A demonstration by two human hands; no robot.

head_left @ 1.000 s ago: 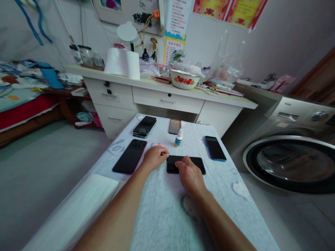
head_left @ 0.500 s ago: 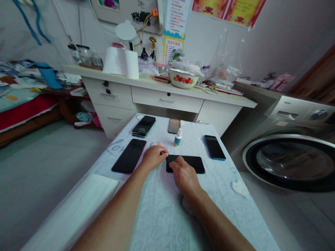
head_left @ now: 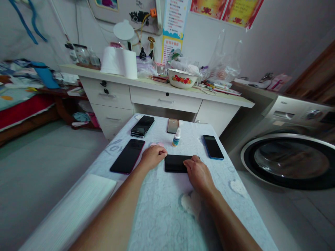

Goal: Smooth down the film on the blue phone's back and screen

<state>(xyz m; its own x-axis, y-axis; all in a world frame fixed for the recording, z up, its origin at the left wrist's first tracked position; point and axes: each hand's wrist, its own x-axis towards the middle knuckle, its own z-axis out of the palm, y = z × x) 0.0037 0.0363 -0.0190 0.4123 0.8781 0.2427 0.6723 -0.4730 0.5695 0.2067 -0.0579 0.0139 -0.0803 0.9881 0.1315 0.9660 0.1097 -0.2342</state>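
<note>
The phone I am busy with lies flat on the cloth in front of me, its dark screen facing up and its long side running across the table. My right hand is over its right end, the fingers bent and bunched together with the tips down on the glass; whether I have something thin pinched between them, I cannot tell. My left hand rests at the phone's far left corner, fingers curled in and thumb against them; I cannot tell from here whether they grip the edge or only sit just beside it. Past the phone, a small white bottle with a blue and yellow label stands upright, near my left hand but apart from it. On my left lies a red-edged phone, screen up, close to my left wrist, and beyond it a stack of phones near the far corner. A smaller phone lies behind the bottle at the far edge, and a blue-edged phone lies off to my right, well apart from my fingers. Beyond the table stands a white desk with a flowered bowl on top, and to the right a washing machine.
</note>
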